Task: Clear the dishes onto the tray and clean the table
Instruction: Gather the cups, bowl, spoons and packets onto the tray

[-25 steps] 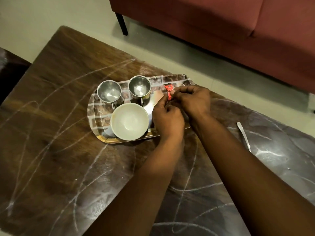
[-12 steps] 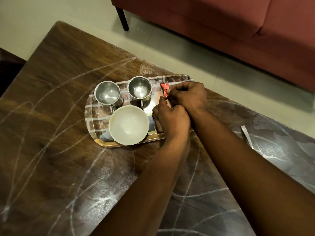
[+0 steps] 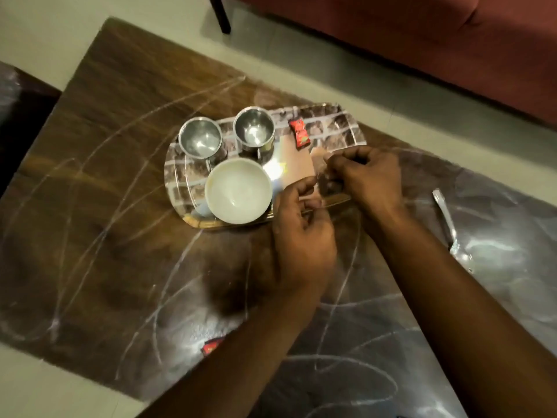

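Both hands hang over the tray (image 3: 346,128) at about four o'clock on it. The left hand (image 3: 301,227) is nearer me and the right hand (image 3: 372,176) is just beyond, almost touching it. The fingers of each are curled in, tips turned toward the other hand, but the blur there is too strong for me to tell whether they pinch anything. On the tray, a steel cup (image 3: 200,141) stands at ten o'clock and a second steel cup (image 3: 254,128) at twelve. The white bowl (image 3: 238,191) sits upright at seven, just beside both. A red wrapper (image 3: 299,134) lies flat at one o'clock, apart from the hands. Off the tray, a spoon (image 3: 449,224) lies on the table (image 3: 120,146) out at three o'clock. Another red wrapper (image 3: 211,346) peeks from beside the left forearm at six.
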Demonstrator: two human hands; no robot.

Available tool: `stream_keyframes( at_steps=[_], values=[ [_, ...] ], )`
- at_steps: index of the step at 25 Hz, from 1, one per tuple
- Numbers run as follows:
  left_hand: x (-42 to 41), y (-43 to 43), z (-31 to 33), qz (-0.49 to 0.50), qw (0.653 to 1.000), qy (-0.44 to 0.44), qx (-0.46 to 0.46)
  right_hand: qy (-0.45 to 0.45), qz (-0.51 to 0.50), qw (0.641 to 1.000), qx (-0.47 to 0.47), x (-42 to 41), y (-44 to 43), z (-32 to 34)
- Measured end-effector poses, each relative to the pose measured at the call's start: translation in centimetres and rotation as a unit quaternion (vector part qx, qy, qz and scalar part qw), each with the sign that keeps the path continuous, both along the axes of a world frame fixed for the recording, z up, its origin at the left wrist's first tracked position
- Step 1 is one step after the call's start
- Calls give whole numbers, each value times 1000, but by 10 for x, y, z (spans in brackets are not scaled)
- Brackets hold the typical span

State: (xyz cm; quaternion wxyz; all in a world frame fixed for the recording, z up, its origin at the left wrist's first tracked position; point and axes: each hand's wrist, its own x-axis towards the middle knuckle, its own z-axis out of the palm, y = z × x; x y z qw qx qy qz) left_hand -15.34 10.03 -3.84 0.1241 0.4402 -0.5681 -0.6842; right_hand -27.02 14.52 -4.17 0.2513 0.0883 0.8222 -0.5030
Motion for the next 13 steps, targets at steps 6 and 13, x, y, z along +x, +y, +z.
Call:
stream_keyframes(
  at_steps=[6,13],
  values=[
    [103,-78,-12,-319,936,-85,-120,-184,16,982,-23,148,28,-22],
    [182,-122,-5,-494,797,-294,-186,-197,117,973,-12,258,32,-38]
  ],
)
